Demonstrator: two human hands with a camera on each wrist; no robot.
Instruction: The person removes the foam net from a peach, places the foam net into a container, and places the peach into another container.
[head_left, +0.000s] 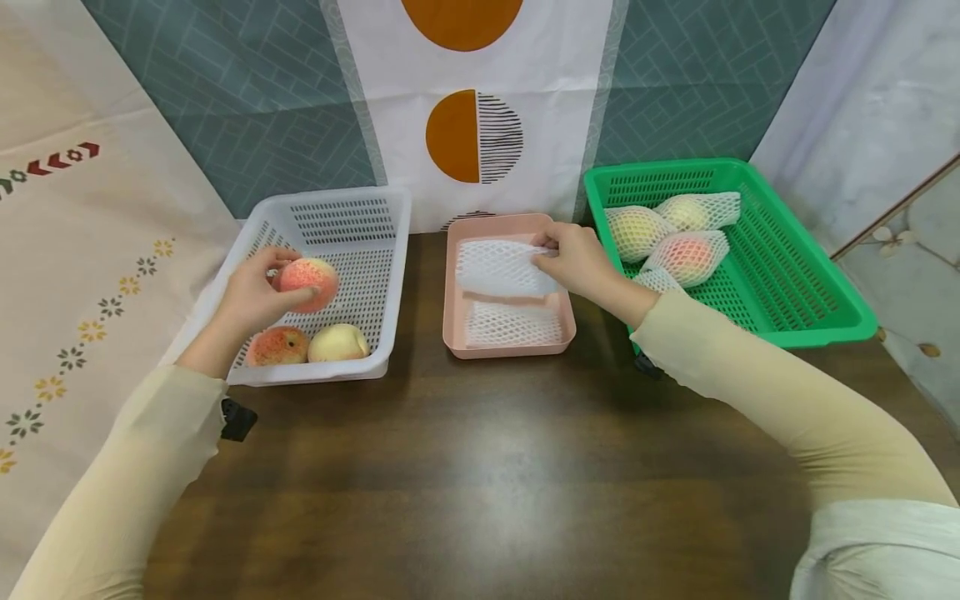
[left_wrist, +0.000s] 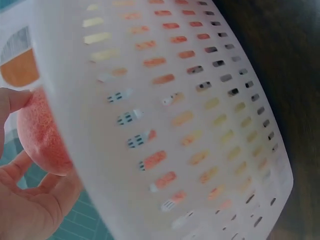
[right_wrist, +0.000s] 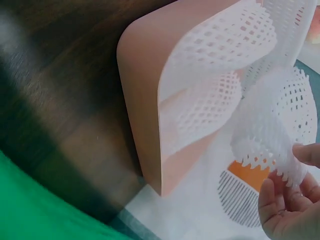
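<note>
1. Thumb and fingers of the left hand [head_left: 258,292] grip a red-blushed peach [head_left: 311,285] at the white slotted basket [head_left: 341,218], left of the pink tray [head_left: 510,227].
2. Directly over that tray, the right hand [head_left: 573,257] pinches one end of a white foam net sleeve [head_left: 498,268].
3. Left of the tray, a speckled red peach [head_left: 277,346] and a pale yellow peach [head_left: 337,342] lie in the white basket; a second foam sleeve [head_left: 513,325] lies inside the tray; right of it, the green basket [head_left: 795,287] holds net-wrapped peaches [head_left: 686,258].
4. Should the fingers loosen, the round peach could slip and bruise the fruit below.
5. Carried too low toward the tray, it could bump the basket wall, which partly hides it in the left wrist view.
6. Soft foam pinched at one end could fold its mouth closed, tear under a hard pull, or snag the sleeve in the tray.
</note>
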